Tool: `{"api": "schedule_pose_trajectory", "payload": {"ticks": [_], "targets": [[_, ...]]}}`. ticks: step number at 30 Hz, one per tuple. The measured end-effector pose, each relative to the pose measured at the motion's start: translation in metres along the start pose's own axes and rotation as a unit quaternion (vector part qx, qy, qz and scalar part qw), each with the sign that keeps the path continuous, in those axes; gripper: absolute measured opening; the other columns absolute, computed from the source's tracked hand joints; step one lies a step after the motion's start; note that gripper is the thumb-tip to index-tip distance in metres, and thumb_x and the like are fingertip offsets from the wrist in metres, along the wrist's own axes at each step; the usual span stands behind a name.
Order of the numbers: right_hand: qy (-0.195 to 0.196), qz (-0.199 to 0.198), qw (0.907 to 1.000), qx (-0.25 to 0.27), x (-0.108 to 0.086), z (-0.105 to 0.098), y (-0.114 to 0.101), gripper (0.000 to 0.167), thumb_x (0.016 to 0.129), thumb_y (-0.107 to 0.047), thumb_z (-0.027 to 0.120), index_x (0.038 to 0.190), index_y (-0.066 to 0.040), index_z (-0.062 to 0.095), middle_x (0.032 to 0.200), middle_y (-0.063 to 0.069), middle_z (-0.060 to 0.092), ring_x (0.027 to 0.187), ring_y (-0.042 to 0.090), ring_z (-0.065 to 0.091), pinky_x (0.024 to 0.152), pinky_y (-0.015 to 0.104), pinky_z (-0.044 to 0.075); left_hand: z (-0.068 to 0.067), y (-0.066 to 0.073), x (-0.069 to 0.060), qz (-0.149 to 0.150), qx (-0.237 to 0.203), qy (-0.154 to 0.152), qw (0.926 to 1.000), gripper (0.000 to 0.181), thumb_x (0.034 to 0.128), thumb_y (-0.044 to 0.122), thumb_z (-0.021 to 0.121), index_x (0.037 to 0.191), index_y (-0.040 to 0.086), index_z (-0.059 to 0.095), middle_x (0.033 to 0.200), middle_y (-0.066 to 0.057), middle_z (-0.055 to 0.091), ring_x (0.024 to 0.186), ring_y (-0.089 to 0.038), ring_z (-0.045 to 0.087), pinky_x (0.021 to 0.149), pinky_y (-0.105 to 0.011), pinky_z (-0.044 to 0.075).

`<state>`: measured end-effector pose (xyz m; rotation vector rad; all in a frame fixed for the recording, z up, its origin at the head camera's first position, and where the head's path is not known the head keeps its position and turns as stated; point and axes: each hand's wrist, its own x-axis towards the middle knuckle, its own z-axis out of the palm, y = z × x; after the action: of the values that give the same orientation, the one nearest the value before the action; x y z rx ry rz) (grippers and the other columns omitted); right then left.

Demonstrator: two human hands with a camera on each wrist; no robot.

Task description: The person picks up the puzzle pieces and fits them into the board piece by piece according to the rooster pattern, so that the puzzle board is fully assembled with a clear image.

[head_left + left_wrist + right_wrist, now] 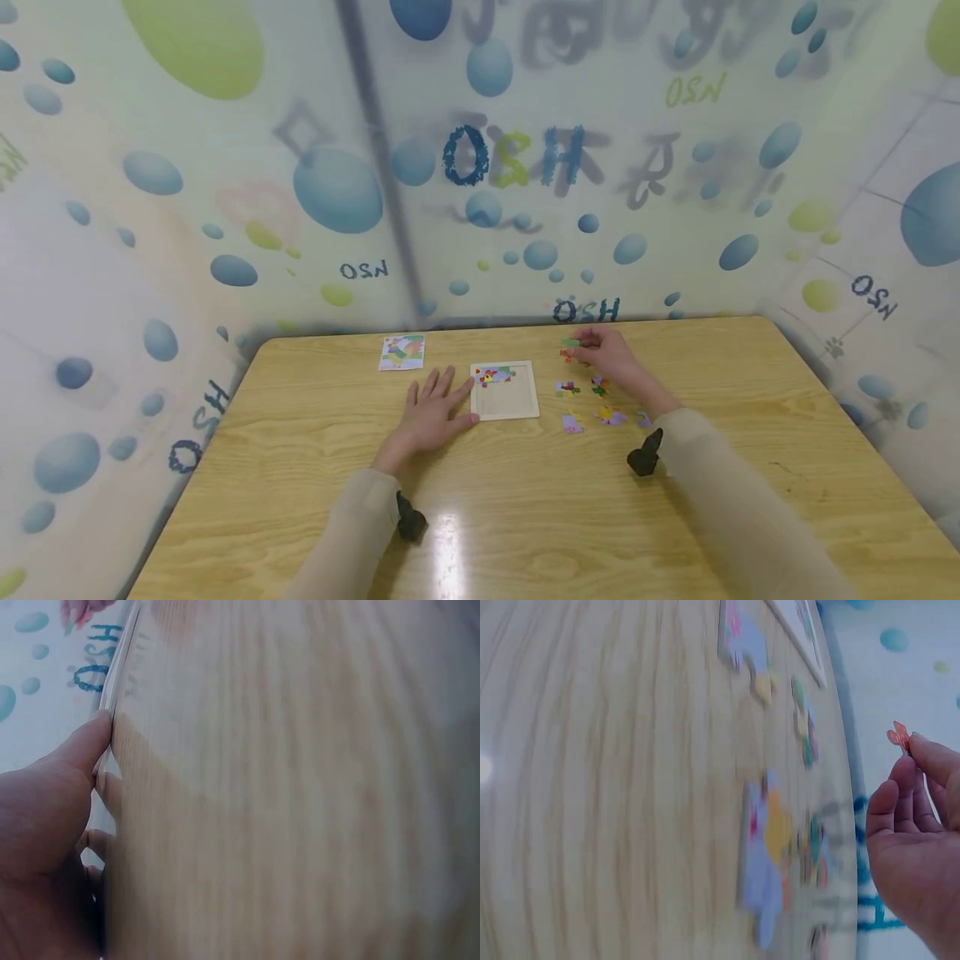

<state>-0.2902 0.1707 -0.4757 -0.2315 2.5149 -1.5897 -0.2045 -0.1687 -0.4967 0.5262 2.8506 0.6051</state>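
Note:
My left hand (431, 421) rests with fingers spread, forefinger and thumb touching the left edge of a square puzzle tray (531, 392). Joined colourful pieces (497, 377) lie along the tray's upper left part. My right hand (611, 358) is beyond the loose pieces, right of the tray, and pinches a small puzzle piece, red in the right wrist view (900, 736), between thumb and forefinger. In the left wrist view the left hand's thumb (86, 742) extends along the tabletop; the tray is hard to make out there.
Several loose pieces (609, 415) lie on the wooden table (510, 500) right of the tray. A picture card (402, 352) lies at the back, left of the tray. A patterned wall covering (487, 250) rises behind the table's back edge.

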Motion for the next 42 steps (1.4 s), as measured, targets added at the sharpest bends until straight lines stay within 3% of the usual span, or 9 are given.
{"api": "schedule_pose_trajectory", "payload": {"ticks": [7, 17, 28, 42], "targets": [[-0.029, -0.021, 0.9992, 0.020, 0.006, 0.032, -0.012, 0.028, 0.100, -0.011, 0.068, 0.122, 0.006, 0.062, 0.109, 0.015, 0.064, 0.092, 0.024, 0.064, 0.079, 0.038, 0.057, 0.004, -0.006, 0.001, -0.001, -0.006, 0.005, 1.0000, 0.071, 0.1032, 0.052, 0.054, 0.162, 0.019, 0.033, 0.170, -0.018, 0.008, 0.155, -0.042, -0.001, 0.117, -0.067, -0.005], [-0.054, -0.026, 0.9981, -0.010, 0.010, 0.065, -0.016, 0.020, 0.100, -0.010, 0.068, 0.117, -0.001, 0.064, 0.111, 0.013, 0.064, 0.100, 0.026, 0.061, 0.080, 0.036, 0.053, 0.000, 0.002, -0.002, 0.000, -0.011, 0.003, 0.9999, 0.068, 0.1041, 0.049, 0.055, 0.162, 0.017, 0.035, 0.170, -0.020, 0.010, 0.155, -0.043, 0.001, 0.117, -0.067, -0.004], [-0.062, -0.043, 0.9958, -0.051, 0.013, 0.074, -0.015, 0.016, 0.096, -0.010, 0.072, 0.108, -0.002, 0.065, 0.106, 0.011, 0.065, 0.095, 0.023, 0.062, 0.083, 0.037, 0.053, 0.005, -0.005, 0.002, 0.001, -0.012, 0.003, 0.9999, 0.070, 0.1034, 0.053, 0.053, 0.162, 0.019, 0.032, 0.170, -0.018, 0.008, 0.156, -0.041, -0.001, 0.117, -0.066, -0.005], [-0.060, -0.045, 0.9941, -0.079, 0.015, 0.074, -0.012, 0.018, 0.095, -0.013, 0.075, 0.107, -0.002, 0.068, 0.096, 0.008, 0.064, 0.087, 0.021, 0.057, 0.078, 0.035, 0.049, 0.001, 0.000, 0.000, -0.002, -0.007, 0.001, 1.0000, 0.069, 0.1036, 0.051, 0.054, 0.162, 0.019, 0.035, 0.170, -0.019, 0.010, 0.156, -0.041, 0.000, 0.118, -0.067, -0.003]]}}
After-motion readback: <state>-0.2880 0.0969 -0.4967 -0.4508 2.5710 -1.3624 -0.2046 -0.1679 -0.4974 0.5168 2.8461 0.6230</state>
